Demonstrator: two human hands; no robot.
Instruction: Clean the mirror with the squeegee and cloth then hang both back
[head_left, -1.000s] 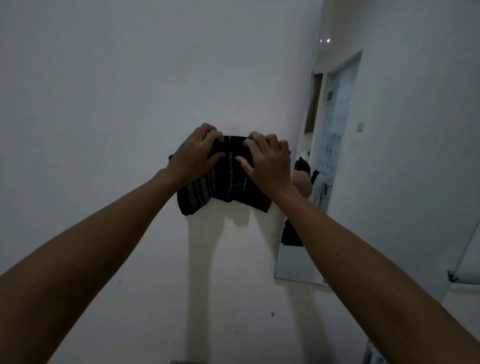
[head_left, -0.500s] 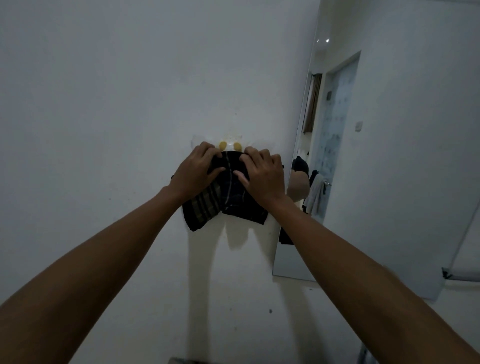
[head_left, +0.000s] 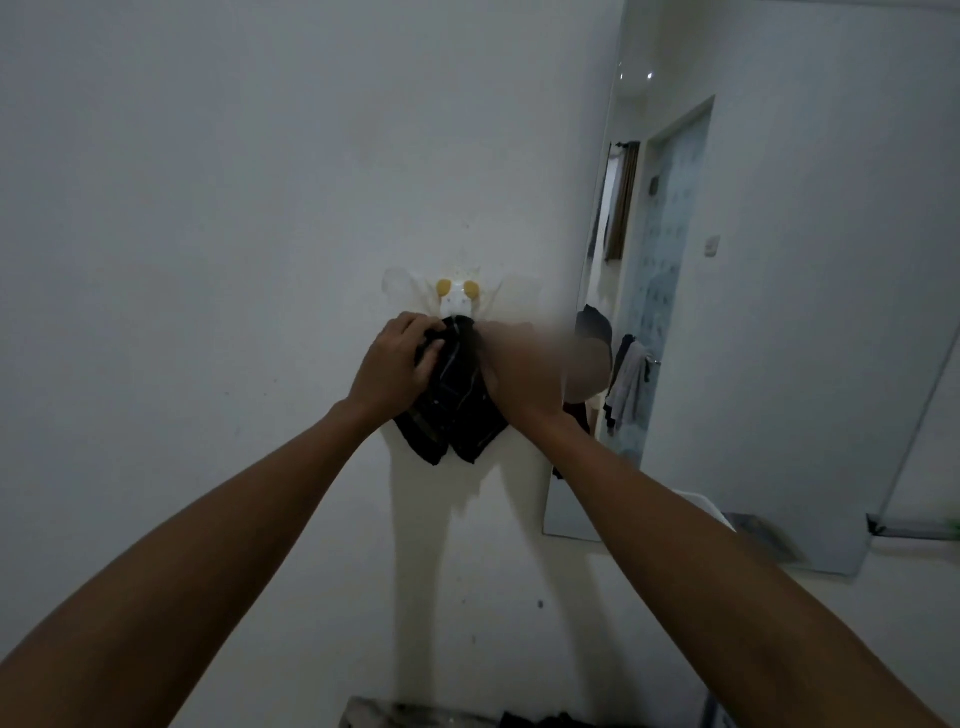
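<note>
A dark plaid cloth (head_left: 457, 405) hangs bunched against the white wall, its top at a white wall hook (head_left: 456, 301) with two yellow dots. My left hand (head_left: 397, 366) grips the cloth's upper left part. My right hand (head_left: 519, 374) is pressed on the cloth's right side, partly blurred. The tall mirror (head_left: 779, 312) leans on the wall to the right and reflects a door and hanging clothes. No squeegee is in view.
A clear adhesive patch surrounds the hook on the wall (head_left: 208, 260). The top of a dark surface (head_left: 415, 717) shows at the bottom edge under my arms. A ledge (head_left: 914, 530) appears at the far right.
The cloth has gone from spread wide between my hands to gathered narrow and hanging from the hook. Both hands moved closer together, and the hook is now uncovered above them.
</note>
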